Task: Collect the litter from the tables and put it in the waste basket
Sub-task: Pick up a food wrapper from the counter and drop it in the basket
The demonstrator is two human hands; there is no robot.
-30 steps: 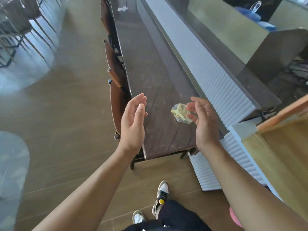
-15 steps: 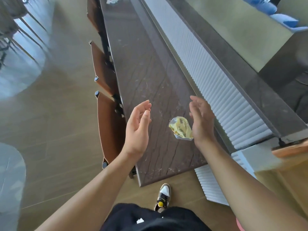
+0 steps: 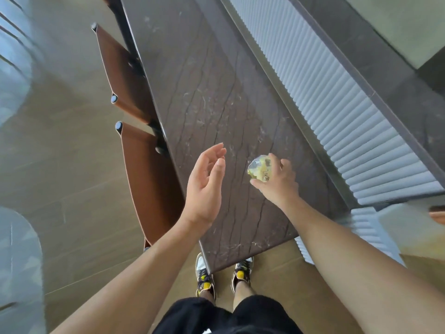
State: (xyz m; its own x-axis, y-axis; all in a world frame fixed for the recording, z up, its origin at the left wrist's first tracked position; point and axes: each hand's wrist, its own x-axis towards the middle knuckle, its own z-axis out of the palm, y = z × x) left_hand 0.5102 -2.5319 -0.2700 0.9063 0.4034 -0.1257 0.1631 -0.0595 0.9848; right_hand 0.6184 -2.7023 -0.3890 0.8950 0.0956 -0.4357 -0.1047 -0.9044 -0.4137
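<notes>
A crumpled yellow and clear wrapper is on or just above the near end of the long dark marble table. My right hand has its fingers closed around the wrapper. Left of it, my left hand hovers over the table's near left part, palm turned inward, fingers apart and holding nothing. No waste basket is in view.
Brown chairs are tucked along the table's left edge. A white ribbed panel and a dark ledge run along the right. My feet in sneakers stand at the table's near end on the wood floor.
I have stepped up to the table's end, and the view tilts further down. My right hand has closed its fingers on the wrapper; my left hand stays open beside it.
</notes>
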